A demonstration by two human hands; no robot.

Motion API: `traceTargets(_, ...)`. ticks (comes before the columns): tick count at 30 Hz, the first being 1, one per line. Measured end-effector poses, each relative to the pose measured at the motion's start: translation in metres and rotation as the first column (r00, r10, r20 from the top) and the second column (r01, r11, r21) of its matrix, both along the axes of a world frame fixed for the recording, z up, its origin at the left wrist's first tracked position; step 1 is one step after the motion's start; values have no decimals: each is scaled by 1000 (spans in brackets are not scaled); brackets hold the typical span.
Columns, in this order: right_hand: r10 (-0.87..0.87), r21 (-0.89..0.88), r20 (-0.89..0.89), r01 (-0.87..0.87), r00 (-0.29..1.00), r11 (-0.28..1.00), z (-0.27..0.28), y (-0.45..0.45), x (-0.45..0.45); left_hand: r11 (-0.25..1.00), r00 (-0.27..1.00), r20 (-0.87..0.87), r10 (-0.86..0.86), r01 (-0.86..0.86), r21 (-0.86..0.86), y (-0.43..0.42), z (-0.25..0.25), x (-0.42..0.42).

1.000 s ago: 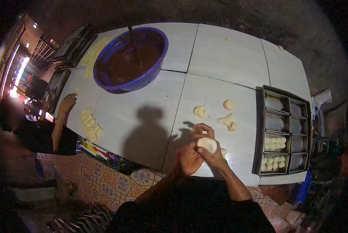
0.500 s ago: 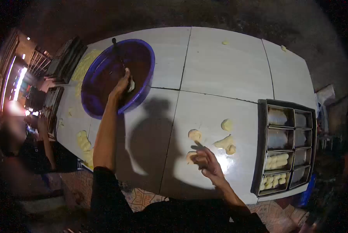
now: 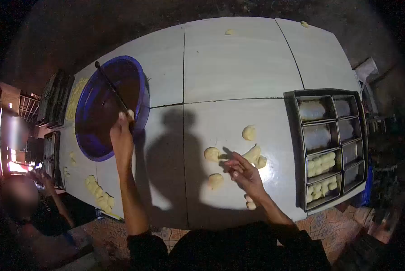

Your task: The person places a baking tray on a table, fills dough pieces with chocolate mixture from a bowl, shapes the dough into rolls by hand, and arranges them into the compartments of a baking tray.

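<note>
My left hand (image 3: pixel 122 135) is closed at the near right rim of a purple tub (image 3: pixel 144 97). A small pale piece of dough (image 3: pixel 130 114) shows at its fingertips. A dark long-handled utensil (image 3: pixel 110 83) slants across the tub, its lower end meeting these fingers; whether they grip it I cannot tell. The tub's brown contents are too dark to make out. My right hand (image 3: pixel 245 174) hovers over the table, fingers apart, holding nothing visible. Around it lie a round dough piece (image 3: pixel 212 154), another round one (image 3: pixel 215 181), a third (image 3: pixel 249 133) and an irregular lump (image 3: pixel 255 156).
A metal pan (image 3: pixel 293 131) with several compartments stands at the right; two near compartments hold dough pieces (image 3: pixel 321 163). More dough (image 3: pixel 98 194) lies along the table's left edge. Dark stacked trays (image 3: pixel 55 99) and another person (image 3: pixel 44 203) are at the far left.
The view has shifted, moving the tub left and the pan upward. My left hand has drawn back toward the tub's near rim. My right hand has moved off the nearer round dough piece.
</note>
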State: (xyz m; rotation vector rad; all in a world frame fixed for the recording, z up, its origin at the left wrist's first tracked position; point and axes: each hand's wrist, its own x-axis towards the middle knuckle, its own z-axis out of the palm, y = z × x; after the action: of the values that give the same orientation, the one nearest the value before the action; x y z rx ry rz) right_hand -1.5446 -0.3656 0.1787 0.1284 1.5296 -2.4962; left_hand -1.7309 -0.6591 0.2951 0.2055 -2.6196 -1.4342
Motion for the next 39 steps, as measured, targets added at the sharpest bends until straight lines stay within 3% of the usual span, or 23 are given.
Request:
traceTargets(1,16,4,17,-16,1000,1000,0,-2,1,987,996,-57,-62,70,145,4,-4,25)
traceTargets(2,-41,-40,24,42,999,998,8,-9,-1,875,999,4,-33,27,483,19,-18,52)
traceTargets(3,-15,-149,80,26,997,989,9,-14,4,774,957,158,-244,94,626,14,-49,77)
traceTargets(5,64,-357,162,-2,985,934,6,-21,9,362,836,129,-533,88,928,55,-72,137)
traceTargets(7,10,-300,264,73,965,951,-15,-31,33,747,918,138,-372,207,632,90,-117,187)
traceTargets(9,-64,-104,298,99,952,990,-31,-36,57,538,870,409,-276,-213,816,117,-82,204)
traceTargets(10,-151,96,365,124,919,988,-28,-38,62,592,868,416,-273,-189,783,116,-87,213)
traceTargets(13,-124,512,-37,125,992,850,-8,-28,83,695,893,348,-285,-58,717,123,-87,240)
traceTargets(14,-92,555,-304,255,948,792,24,-27,84,720,898,321,-299,-9,694,124,-84,250)
traceTargets(15,78,693,-484,328,871,642,21,-21,87,777,918,212,-335,141,614,124,-89,254)
traceTargets(17,270,767,-512,292,816,571,23,-9,92,844,897,17,-441,408,347,119,-109,258)
traceTargets(19,185,671,-524,269,832,691,16,-3,97,834,819,-160,-551,547,-70,115,-121,262)
traceTargets(20,65,575,-473,251,879,779,19,-4,102,803,814,46,-579,561,201,129,-55,262)
traceTargets(21,-49,464,-416,259,908,847,28,-5,103,856,857,60,-512,505,110,125,-84,268)
traceTargets(22,-164,382,-253,254,954,889,44,-4,107,863,879,108,-464,421,279,128,-82,271)
traceTargets(23,-145,410,-326,278,934,869,38,-1,110,843,893,167,-419,314,437,130,-80,278)
traceTargets(25,-63,426,-457,281,887,860,33,-4,114,813,881,185,-436,298,500,132,-83,282)
traceTargets(27,-27,489,-490,301,871,818,34,-7,124,764,880,213,-424,222,605,133,-86,289)
traceTargets(29,-9,512,-389,224,921,829,32,-2,131,673,881,262,-394,83,735,142,-83,297)
traceTargets(30,-84,541,-264,220,961,812,35,0,136,702,929,170,-329,120,702,150,-78,306)
traceTargets(33,-156,442,-210,236,965,865,35,0,147,761,793,191,-578,440,476,138,-141,299)
traceTargets(36,58,324,56,-73,997,943,17,21,152,585,772,-75,-631,538,607,149,-97,304)
traceTargets(39,365,-15,182,-369,913,929,19,46,162,355,729,-33,-683,372,858,154,-72,316)
